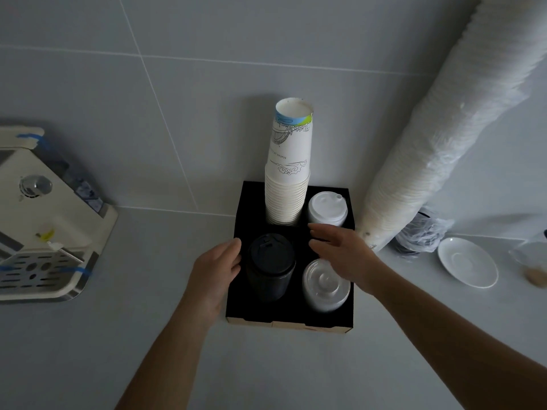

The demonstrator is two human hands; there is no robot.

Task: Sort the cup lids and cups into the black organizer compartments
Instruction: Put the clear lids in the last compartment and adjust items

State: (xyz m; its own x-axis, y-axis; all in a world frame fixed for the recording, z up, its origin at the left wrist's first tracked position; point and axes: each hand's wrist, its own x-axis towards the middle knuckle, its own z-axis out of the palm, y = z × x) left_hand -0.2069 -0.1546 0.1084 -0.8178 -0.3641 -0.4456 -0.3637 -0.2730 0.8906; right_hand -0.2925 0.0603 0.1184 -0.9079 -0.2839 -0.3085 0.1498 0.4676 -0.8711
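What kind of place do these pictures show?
Probably a cafe or office drinks counter: a black organizer holding stacked paper cups and lids, a drinks machine, and a long sleeve of cups.

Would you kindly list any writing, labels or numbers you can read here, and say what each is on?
"Statue of ...": small upside-down print on the top paper cup; the rest is too blurred to read.
Drawings on the same cup: no words legible.
Black lids, white lids, clear lids, dispenser: no readable text.

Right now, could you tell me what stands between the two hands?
In the head view, the black lid stack stands between the left hand and right hand.
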